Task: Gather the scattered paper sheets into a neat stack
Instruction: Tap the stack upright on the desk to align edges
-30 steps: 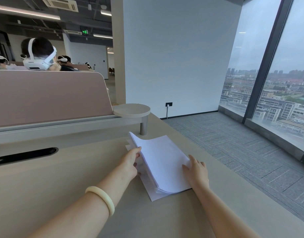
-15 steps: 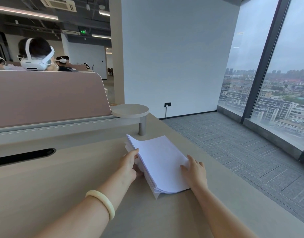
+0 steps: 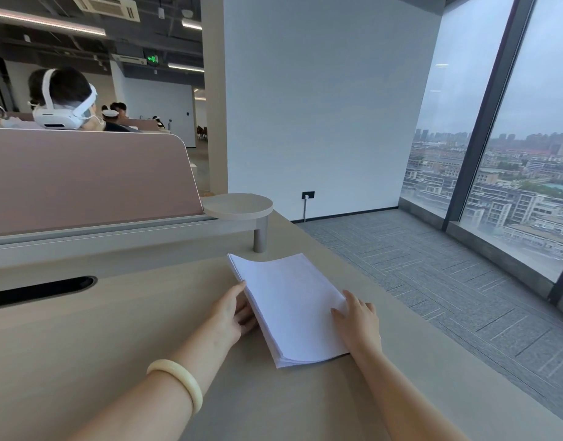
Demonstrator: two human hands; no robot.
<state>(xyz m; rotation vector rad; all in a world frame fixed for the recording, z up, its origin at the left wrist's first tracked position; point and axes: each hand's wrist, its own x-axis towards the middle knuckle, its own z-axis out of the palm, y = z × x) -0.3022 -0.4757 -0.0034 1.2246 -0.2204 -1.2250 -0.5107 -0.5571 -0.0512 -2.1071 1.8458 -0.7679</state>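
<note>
A thick stack of white paper sheets (image 3: 289, 303) lies on the beige desk (image 3: 114, 345), its edges nearly flush. My left hand (image 3: 230, 311) presses against the stack's left long edge, thumb on top and fingers tucked under that side. My right hand (image 3: 358, 321) rests flat on the stack's right edge near its front corner. The far left corner of the top sheets curls up slightly.
A round shelf on a short post (image 3: 238, 206) stands just behind the stack. A pink divider panel (image 3: 83, 176) runs along the desk's back, with a dark cable slot (image 3: 41, 289) at left. The desk's right edge drops to carpet. People with headsets sit beyond the divider.
The loose sheets that stuck out under the pile at left and front have been pushed in. The stack now looks squarer, and both hands stay at its sides.
</note>
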